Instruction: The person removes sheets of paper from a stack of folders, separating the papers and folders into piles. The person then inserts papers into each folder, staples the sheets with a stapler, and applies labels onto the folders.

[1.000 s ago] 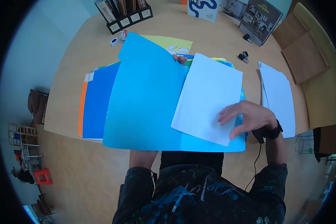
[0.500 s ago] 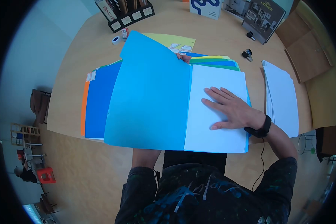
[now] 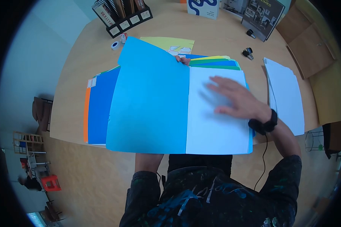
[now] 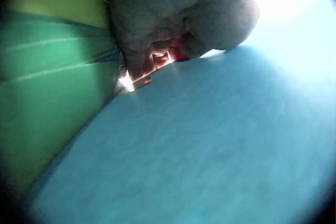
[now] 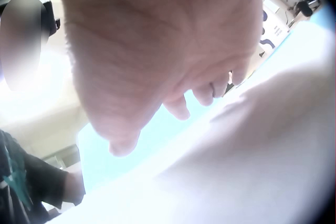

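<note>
A light blue folder (image 3: 151,106) lies spread at the table's front edge, its left cover raised. White sheets of paper (image 3: 216,140) lie squared inside its right half. My left hand (image 3: 183,60) is mostly hidden behind the raised cover, with its fingertips curled over the cover's top edge near the fold. In the left wrist view, that hand (image 4: 184,14) has bent fingers against the blue cover. My right hand (image 3: 238,100) is over the paper, fingers extended and slightly spread. The right wrist view shows its palm (image 5: 163,40) above the white sheet, over its shadow.
Beneath the open folder are green, blue and yellow folders (image 3: 216,62). Dark blue and orange folders (image 3: 102,109) lie at left, a stack of white paper (image 3: 286,96) at right. Behind are a tape roll (image 3: 115,45), binder clips (image 3: 248,53), a book rack (image 3: 129,25) and standing books (image 3: 262,17).
The tilted paper was straightened into the folder's right half. My right hand moved from its right edge to press flat on it, then lifted slightly. The left hand has kept its place.
</note>
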The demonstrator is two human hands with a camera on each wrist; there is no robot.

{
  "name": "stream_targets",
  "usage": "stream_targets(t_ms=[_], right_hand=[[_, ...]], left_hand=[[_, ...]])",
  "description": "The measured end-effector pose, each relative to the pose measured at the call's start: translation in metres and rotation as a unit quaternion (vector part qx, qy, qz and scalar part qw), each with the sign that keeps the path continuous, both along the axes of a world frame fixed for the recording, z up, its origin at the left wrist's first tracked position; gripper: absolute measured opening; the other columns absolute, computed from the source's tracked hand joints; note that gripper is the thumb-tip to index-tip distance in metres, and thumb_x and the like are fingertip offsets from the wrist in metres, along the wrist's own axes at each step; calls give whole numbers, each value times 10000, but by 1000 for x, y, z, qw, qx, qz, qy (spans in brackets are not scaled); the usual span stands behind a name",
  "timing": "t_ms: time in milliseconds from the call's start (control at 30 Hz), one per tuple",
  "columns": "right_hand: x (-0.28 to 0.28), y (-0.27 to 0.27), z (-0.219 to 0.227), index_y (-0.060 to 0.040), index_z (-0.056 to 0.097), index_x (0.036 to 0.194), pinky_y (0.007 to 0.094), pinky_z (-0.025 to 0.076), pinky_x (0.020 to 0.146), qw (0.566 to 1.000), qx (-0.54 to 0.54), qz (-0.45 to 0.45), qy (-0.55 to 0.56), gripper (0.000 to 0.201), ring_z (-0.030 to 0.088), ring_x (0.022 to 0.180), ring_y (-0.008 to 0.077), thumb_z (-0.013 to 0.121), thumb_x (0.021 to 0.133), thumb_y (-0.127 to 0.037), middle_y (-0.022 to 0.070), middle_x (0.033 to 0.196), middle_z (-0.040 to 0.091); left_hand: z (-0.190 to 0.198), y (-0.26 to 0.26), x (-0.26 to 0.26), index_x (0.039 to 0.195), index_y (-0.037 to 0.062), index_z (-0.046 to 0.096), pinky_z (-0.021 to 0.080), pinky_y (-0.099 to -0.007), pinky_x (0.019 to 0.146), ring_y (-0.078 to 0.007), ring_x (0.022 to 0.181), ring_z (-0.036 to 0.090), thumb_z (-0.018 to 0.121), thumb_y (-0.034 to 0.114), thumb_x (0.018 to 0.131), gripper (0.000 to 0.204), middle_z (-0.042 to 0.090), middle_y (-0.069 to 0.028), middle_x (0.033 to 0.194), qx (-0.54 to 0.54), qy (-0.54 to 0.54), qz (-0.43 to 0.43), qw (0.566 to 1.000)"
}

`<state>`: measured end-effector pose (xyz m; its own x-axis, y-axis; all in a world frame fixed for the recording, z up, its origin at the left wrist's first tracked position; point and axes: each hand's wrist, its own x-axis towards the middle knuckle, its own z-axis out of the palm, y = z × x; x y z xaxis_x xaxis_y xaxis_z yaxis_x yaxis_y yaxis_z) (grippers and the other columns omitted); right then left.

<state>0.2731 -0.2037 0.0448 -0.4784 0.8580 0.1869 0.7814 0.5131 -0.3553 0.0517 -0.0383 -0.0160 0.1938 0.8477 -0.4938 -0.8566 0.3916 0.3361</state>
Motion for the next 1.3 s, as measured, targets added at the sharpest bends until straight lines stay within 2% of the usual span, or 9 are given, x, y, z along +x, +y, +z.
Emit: stream_targets(t_ms=[100, 167, 233, 333, 567, 733, 900, 1100, 1300], right_hand=[[37, 39, 35, -34, 579, 1347, 445, 448, 1039, 967, -57, -227, 100, 578, 572, 1225, 392, 648, 939, -438, 213, 1355, 590], [87, 80, 8, 0, 605, 1283, 447, 496, 962, 933, 132, -333, 50, 520, 611, 1135, 393, 669, 925, -372, 221, 1250, 632], [117, 106, -8, 17, 625, 1216, 460, 513, 933, 881, 90, -459, -70, 521, 621, 1111, 374, 679, 898, -392, 228, 1168, 642], [128, 115, -26, 2, 646, 1152, 474, 523, 913, 861, 31, -502, -73, 519, 624, 1101, 366, 693, 865, -428, 226, 1112, 645], [108, 114, -16, -20, 667, 1111, 467, 538, 874, 854, 48, -514, -60, 453, 660, 1031, 378, 671, 872, -405, 210, 1135, 659], [67, 126, -3, 34, 642, 1162, 390, 522, 814, 957, -44, -204, 204, 486, 658, 864, 292, 746, 833, -309, 174, 1063, 680], [-9, 127, 3, 43, 659, 1176, 365, 518, 772, 988, -48, -120, 84, 539, 657, 848, 264, 817, 786, -294, 175, 1048, 692], [4, 130, -6, 19, 668, 1194, 352, 523, 780, 973, -36, -188, 129, 500, 676, 885, 270, 799, 805, -267, 172, 991, 721], [109, 128, -34, -35, 715, 1034, 392, 533, 809, 902, 93, -392, 157, 398, 701, 910, 296, 802, 788, -336, 172, 992, 724]], left_hand=[[-1, 2, 15, 783, 94, 480, 512, -330, 979, -216, 870, 594, 472, 245, 1074, 328, 556, -91, 831, -2, 1, -11, 1000], [1, 2, 23, 781, 94, 477, 513, -329, 976, -215, 863, 592, 470, 244, 1075, 330, 553, -91, 826, 0, 2, -19, 1000], [7, 5, 27, 780, 94, 473, 514, -329, 974, -215, 855, 591, 468, 244, 1076, 332, 551, -90, 821, 7, 4, -21, 1000], [18, 11, 32, 772, 96, 446, 520, -331, 941, -208, 801, 556, 456, 238, 1080, 339, 522, -82, 790, 13, 15, -23, 1000], [25, 4, 27, 794, 84, 428, 522, -329, 892, -208, 769, 524, 445, 236, 1083, 327, 493, -77, 776, 6, 16, -15, 1000], [35, -3, 29, 815, 74, 433, 518, -326, 878, -214, 782, 523, 443, 239, 1083, 315, 490, -78, 787, 1, 3, -12, 1000], [36, -7, 27, 829, 66, 436, 515, -325, 864, -217, 788, 519, 439, 239, 1084, 307, 486, -77, 796, -1, -6, -16, 1000], [38, -10, 25, 847, 58, 439, 511, -324, 847, -221, 795, 513, 433, 238, 1084, 299, 482, -77, 805, 8, -26, -20, 999], [35, -9, 23, 861, 50, 442, 508, -323, 833, -224, 800, 508, 428, 238, 1085, 292, 478, -76, 814, 11, -44, -17, 999]])
